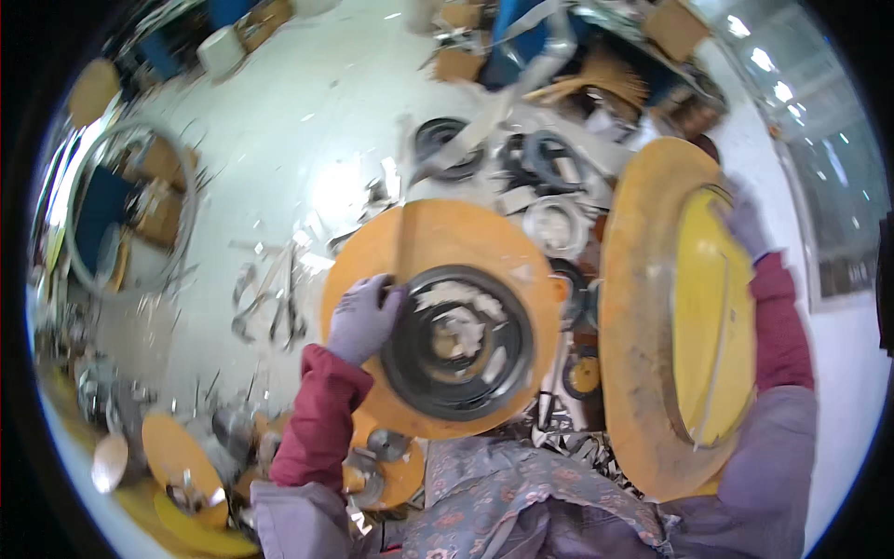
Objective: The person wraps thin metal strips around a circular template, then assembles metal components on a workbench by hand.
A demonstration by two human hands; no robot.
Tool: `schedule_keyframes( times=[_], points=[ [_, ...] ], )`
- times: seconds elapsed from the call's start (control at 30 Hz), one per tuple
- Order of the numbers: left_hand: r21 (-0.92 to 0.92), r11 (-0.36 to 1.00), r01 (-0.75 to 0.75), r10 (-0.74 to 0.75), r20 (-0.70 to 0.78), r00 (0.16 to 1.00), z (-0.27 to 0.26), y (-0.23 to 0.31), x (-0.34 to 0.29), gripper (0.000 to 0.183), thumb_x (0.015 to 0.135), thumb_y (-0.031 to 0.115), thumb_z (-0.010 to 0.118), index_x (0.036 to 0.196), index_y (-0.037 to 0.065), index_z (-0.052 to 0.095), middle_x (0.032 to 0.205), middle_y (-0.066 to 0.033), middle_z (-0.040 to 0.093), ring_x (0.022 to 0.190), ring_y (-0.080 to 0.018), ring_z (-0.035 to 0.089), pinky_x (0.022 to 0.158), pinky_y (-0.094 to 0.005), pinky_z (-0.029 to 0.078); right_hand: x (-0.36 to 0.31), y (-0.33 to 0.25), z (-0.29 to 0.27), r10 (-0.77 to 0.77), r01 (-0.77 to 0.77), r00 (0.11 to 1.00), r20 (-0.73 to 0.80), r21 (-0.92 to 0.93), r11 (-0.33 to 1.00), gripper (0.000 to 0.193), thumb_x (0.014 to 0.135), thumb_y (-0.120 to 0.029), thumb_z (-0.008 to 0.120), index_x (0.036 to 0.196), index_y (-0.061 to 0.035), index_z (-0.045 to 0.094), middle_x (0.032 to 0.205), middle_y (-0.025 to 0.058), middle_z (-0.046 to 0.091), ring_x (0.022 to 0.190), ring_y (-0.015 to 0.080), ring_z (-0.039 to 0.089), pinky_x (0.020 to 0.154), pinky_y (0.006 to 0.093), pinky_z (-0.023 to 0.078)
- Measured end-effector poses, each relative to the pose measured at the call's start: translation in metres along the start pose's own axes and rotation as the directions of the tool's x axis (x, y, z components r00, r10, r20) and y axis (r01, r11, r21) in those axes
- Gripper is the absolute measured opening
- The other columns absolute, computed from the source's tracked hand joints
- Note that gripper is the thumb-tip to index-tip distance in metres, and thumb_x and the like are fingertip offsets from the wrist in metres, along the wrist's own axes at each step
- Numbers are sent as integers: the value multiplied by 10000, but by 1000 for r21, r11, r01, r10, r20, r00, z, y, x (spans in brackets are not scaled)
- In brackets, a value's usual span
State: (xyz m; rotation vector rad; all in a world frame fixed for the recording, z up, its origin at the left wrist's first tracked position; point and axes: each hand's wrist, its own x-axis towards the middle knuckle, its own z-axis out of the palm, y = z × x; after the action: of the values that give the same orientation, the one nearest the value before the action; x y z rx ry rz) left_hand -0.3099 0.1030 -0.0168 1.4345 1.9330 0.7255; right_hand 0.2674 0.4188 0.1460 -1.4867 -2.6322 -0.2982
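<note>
1. Pale floor (233, 140) spread below you, strewn with scraps.
2. The tilted orange disc (639, 317), with its yellow centre (712, 317), stood at your right.
3. The second orange disc (456, 233) faced up before you.
4. A black ring (509, 373) lay around that disc's middle.
5. Your right hand (745, 224) was at the yellow centre's edge, its fingers too blurred to tell their grip.
6. Your left hand (363, 321) bent over the ring's left edge; whether its fingers grasped, I couldn't tell.

1 broad orange disc (466, 228) bears a black ring (456, 405); right of it, 1 yellow-centred disc (643, 326) stands steeply tilted.
</note>
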Motion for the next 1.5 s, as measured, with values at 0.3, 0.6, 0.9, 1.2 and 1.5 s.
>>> schedule_keyframes(
  times=[0.3,0.6,0.9,1.2,1.5],
  points=[
    [424,888,179,-194,-9,981,61,63,94,858,838,568,577,1401,-30,331,1147,-268,611,1089,-382,589,915,-438,454,-417,20,84,868,-830,410,281,-279,483,737,762,-452,662,1303,-8,431,1124,277,572,1094,428,528,944,495,426],
    [655,709,262,-168,-205,964,150,106,129,789,799,269,620,1435,-14,249,1064,-242,651,1000,-358,636,867,-423,493,-521,63,124,828,-830,530,181,-89,551,551,741,-239,691,1195,5,497,884,161,651,759,312,650,682,408,538],
    [630,755,-183,275,-50,960,344,290,77,605,795,59,579,1378,85,421,863,-128,646,822,-268,648,726,-379,509,-458,73,11,678,-624,515,525,772,-125,205,822,-40,608,1011,36,583,662,30,552,472,110,520,409,251,397],
    [725,543,-424,420,202,885,421,320,-7,762,763,86,607,1460,143,307,1346,-143,447,1005,-273,574,842,-380,466,-461,129,-44,194,-423,887,419,573,702,220,823,-45,574,1030,19,610,777,82,681,572,137,612,532,256,466],
    [511,768,-385,449,-2,893,403,323,-61,599,842,223,550,1381,21,386,1477,-244,277,1371,-424,247,1117,-564,162,-388,214,26,346,-425,892,290,283,860,323,893,-204,559,1196,-92,570,848,77,678,881,289,618,972,413,380]
  ],
)
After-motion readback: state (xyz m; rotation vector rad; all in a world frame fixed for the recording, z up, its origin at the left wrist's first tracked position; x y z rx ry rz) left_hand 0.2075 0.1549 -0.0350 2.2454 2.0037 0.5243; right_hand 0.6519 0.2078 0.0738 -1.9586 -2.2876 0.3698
